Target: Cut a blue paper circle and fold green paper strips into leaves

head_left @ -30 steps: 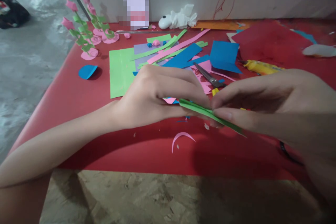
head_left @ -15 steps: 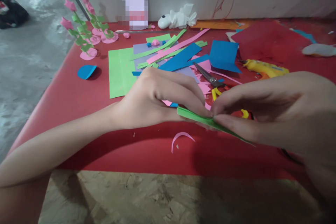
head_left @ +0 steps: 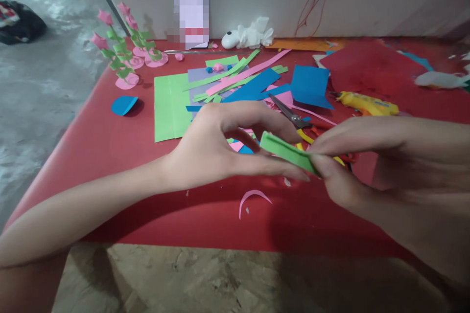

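Between the thumb and forefinger of my right hand (head_left: 367, 166) is a folded green paper strip (head_left: 284, 149), pinched at its right part and tilted down to the right. My left hand (head_left: 223, 149) has its thumb and fingers apart around the strip's left end; whether any finger touches the paper I cannot tell. Behind my hands lie scissors (head_left: 292, 112) with red and yellow handles, partly hidden by my right hand. Green and pink paper strips (head_left: 249, 72) and blue paper pieces (head_left: 253, 85) are heaped beyond my left hand.
Pink paper flowers (head_left: 125, 54) with green leaves stand at the back left of the red table (head_left: 176, 220). A blue paper circle (head_left: 124, 105) lies nearer. To the right rests a yellow glue gun (head_left: 367, 103). A curved pink scrap (head_left: 255, 194) lies in front of my hands.
My left fingers have spread away from the green strip, which they were pressing before. My right hand still pinches it, and its broad side now shows. The view has tilted up slightly.
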The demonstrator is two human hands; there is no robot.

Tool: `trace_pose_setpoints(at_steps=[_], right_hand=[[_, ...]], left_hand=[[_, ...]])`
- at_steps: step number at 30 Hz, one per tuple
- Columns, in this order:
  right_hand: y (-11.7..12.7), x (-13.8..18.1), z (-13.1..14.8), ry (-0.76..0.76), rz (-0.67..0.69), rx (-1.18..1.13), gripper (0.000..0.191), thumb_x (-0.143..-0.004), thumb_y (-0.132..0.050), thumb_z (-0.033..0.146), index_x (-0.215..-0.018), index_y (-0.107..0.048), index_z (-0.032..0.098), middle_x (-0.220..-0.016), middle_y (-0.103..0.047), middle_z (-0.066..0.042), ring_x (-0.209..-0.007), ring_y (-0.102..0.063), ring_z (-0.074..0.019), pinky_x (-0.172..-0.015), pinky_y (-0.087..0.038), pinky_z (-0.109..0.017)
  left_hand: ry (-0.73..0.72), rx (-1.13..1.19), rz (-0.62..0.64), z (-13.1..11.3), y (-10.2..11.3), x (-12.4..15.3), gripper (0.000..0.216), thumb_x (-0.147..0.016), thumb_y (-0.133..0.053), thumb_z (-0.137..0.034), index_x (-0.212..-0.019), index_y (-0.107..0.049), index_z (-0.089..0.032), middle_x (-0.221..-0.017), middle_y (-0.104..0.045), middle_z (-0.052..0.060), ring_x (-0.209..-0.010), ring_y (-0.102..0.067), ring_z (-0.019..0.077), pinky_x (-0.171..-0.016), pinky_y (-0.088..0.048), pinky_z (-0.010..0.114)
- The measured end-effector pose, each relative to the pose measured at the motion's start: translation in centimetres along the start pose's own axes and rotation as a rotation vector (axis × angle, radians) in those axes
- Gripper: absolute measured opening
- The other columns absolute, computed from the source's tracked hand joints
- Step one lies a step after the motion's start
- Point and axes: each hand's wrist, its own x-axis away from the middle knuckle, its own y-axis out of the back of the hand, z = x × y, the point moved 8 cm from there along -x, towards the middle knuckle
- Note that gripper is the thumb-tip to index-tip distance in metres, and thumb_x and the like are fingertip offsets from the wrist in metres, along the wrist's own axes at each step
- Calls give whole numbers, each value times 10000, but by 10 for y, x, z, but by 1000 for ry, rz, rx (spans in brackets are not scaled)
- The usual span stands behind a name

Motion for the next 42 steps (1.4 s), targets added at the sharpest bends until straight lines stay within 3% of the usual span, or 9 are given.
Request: trace_pose_setpoints(at_steps=[3,7,12,15,24,29,35,42], right_hand=[[-3,-2,-1,-4,9,-36,117,-779,-622,199,-824,-643,305,-773,-672,83,-700,-621,-100,-752,-529,-313],[-7,-7,7,31,3,-108,107,-776,-619,149,-768,-599,254,-742,-654,86,-687,-602,-61,-739,-528,-260],[-10,-8,12,75,1,-101,98,-778,-613,142,-765,-602,238,-763,-662,64,-724,-616,-61,-828,-535,-249],[-9,-6,11,100,-20,-96,106,-771,-619,129,-785,-604,234,-772,-667,56,-731,-617,-60,-849,-536,-233],[-9,-5,11,89,2,-35,79,-788,-623,170,-830,-626,237,-813,-693,54,-766,-644,-71,-817,-544,-230],[-12,-2,14,167,10,71,47,-817,-605,213,-852,-613,244,-827,-704,31,-785,-665,-93,-751,-560,-229],[-13,2,13,223,2,125,45,-841,-579,215,-874,-610,216,-846,-711,-2,-810,-671,-98,-795,-557,-228],[-9,0,17,264,-66,46,66,-762,-656,171,-763,-607,214,-745,-718,-2,-664,-653,-97,-694,-555,-200]], left_hand=[[19,39,-20,1,-3,1,118,-736,-751,-234,-759,-667,-154,-764,-729,-17,-697,-671,75,-609,-550,157],[35,9,-56,2,-7,6,113,-818,-653,-253,-787,-636,-146,-782,-708,10,-678,-641,72,-589,-531,170],[-158,-37,-2,-7,-12,8,142,-862,-554,-135,-726,-593,-133,-703,-688,15,-675,-626,70,-649,-533,184],[-179,-60,20,-7,-13,7,157,-865,-539,-125,-717,-590,-124,-721,-690,32,-676,-623,75,-645,-532,188],[-155,-59,30,-8,-14,6,210,-843,-524,-92,-644,-565,-145,-635,-668,2,-603,-580,60,-603,-493,177],[-101,-117,51,-4,-16,6,221,-816,-517,-97,-606,-542,-163,-601,-642,-1,-581,-577,80,-543,-476,190],[-78,-99,73,-3,-18,7,236,-822,-480,-86,-609,-564,-144,-608,-649,17,-599,-602,93,-563,-489,198],[-159,-108,80,-7,-19,8,222,-846,-489,-99,-658,-598,-146,-645,-675,19,-615,-609,89,-597,-491,202]])
